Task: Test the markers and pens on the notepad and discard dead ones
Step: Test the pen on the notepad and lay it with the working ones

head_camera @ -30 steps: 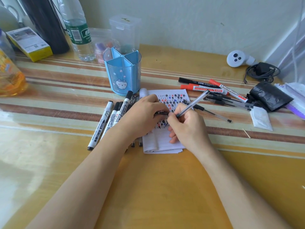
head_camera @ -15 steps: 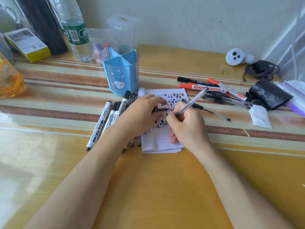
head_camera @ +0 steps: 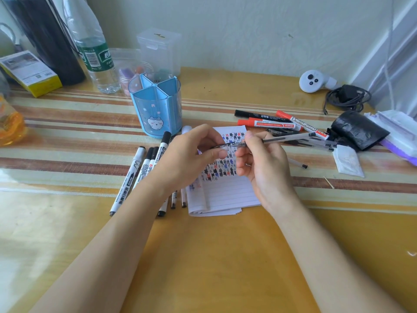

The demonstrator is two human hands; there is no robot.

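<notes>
Pen (head_camera: pixel 286 138) testing looks well along. The notepad (head_camera: pixel 225 195) lies under both hands, its upper half filled with rows of black, red and blue hash marks, its lower lines blank. The right hand (head_camera: pixel 261 163) has the clear pen in a pinching grip near the tip. The left hand (head_camera: pixel 191 154) pinches a small dark cap (head_camera: pixel 222 146) just short of that tip, so I judge this pen tested and about to be capped.

Left of the left grip, a row of whiteboard markers (head_camera: pixel 135 175) lies on the bench (head_camera: pixel 203 256). Beyond and right of the right grip lie red and black markers (head_camera: pixel 270 124) and some clear pens. Which group is tested, untested or dead I cannot tell. The blue pen holder (head_camera: pixel 158 109) stands beyond the left grip, with nothing visible in the compartments that show. No discarding is visible.

Compared with a second ago, the pen has come up off the page and turned nearly level. Its tip now points left at the cap rather than down at the paper, and both hands have risen and drawn together.
</notes>
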